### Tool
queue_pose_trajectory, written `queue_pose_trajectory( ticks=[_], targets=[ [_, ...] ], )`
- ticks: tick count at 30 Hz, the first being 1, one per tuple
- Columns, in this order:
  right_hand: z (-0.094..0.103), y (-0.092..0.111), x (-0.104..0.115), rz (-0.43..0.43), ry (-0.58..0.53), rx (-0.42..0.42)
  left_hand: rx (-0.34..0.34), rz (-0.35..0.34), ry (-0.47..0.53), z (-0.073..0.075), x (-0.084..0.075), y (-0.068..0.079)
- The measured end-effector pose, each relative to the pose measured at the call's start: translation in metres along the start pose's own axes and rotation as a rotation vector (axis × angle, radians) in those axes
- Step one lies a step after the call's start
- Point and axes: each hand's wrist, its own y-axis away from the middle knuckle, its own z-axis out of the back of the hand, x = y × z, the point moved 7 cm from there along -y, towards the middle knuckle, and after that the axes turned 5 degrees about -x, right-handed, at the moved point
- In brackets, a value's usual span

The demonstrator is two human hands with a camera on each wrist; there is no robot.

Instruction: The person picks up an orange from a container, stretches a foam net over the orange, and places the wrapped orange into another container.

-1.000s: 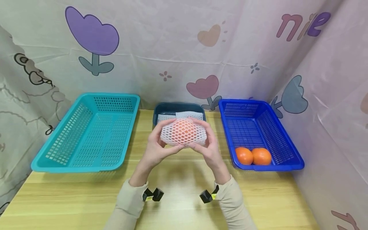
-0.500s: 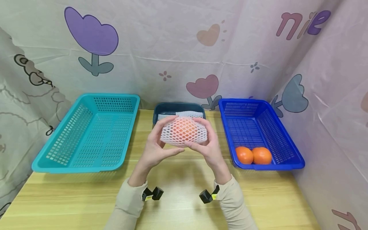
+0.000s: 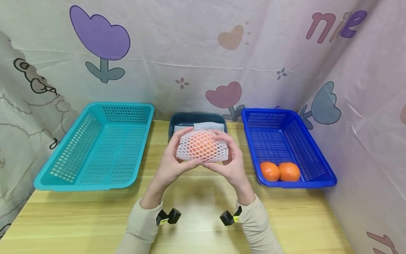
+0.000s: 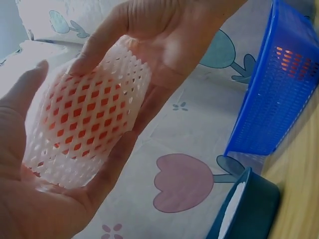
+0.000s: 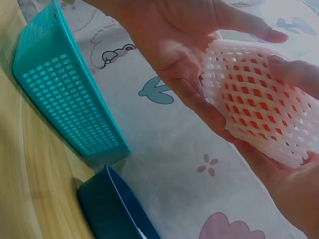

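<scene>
Both the left hand [image 3: 169,158] and the right hand [image 3: 233,160] are curled round one white net [image 3: 202,146], each at its own end, with their fingers on the far side and their thumbs on the near side. They hold it in the air over the desk [image 3: 196,225], just before the small dark box [image 3: 198,117] near the far edge. Inside the net sits an orange, round fruit [image 4: 91,107].

The net is longer than the fruit, and its long axis goes from the left palm to the right palm, roughly along the far edge of the desk. How the fruit itself points, I cannot tell.

Only the head view shows the white foam nets [image 3: 209,126] lying in the box. It also shows two smooth, bare fruits [image 3: 289,171] side by side, at the near left corner of the blue basket [image 3: 288,148], toward the desk's right edge; the left wrist view gives only orange through its perforated wall. The right wrist view shows square holes in the outer wall of the turquoise basket [image 5: 70,99], which stands toward the desk's left edge. Behind everything hangs a wrinkled, printed cloth [image 3: 177,42].
</scene>
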Motion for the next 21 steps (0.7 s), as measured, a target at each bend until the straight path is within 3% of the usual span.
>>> queue_pose_trajectory(
  ticks=[4, 10, 21],
  targets=[
    [0.000, -0.001, 0.001, 0.020, -0.019, 0.030, -0.021, -0.027, -0.021, -0.001, -0.003, 0.000],
    [0.001, -0.002, 0.001, -0.002, -0.011, 0.042, -0.015, -0.121, 0.025, -0.002, -0.007, 0.000],
    [0.003, 0.000, -0.003, -0.139, -0.012, 0.040, 0.034, -0.283, 0.072, -0.004, -0.014, 0.002]
  ],
)
